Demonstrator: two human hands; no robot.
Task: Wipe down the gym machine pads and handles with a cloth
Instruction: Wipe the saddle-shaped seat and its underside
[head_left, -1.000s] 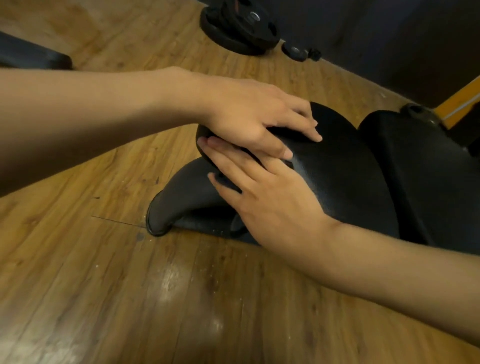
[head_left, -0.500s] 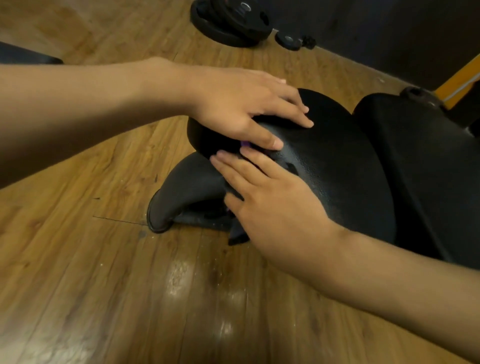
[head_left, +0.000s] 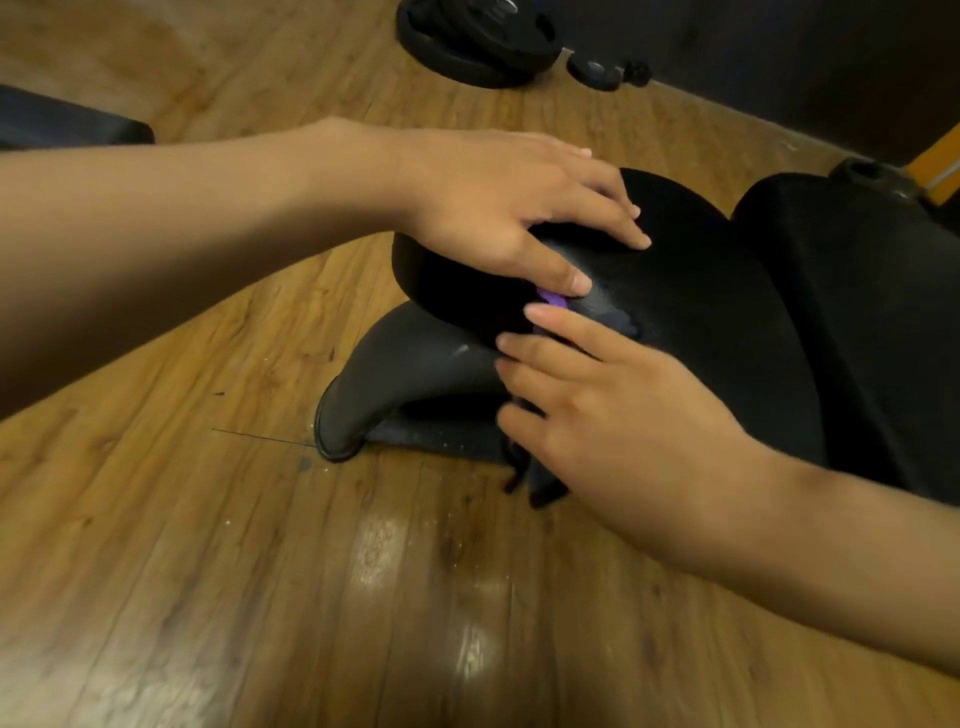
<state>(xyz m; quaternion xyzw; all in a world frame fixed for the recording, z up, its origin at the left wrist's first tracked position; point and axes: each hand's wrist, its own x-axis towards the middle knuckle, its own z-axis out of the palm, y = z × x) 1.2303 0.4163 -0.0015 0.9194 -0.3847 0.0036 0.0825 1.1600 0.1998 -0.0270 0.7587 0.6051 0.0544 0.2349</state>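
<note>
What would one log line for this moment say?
left hand: flat on black pad | right hand: fingers straight over pad's front edge, dark cloth hanging beneath | purple scrap by left thumb: unidentified

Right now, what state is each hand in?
Left hand: open, fingers flat on the black pad.
Right hand: open, fingers straight over a dark cloth.
</note>
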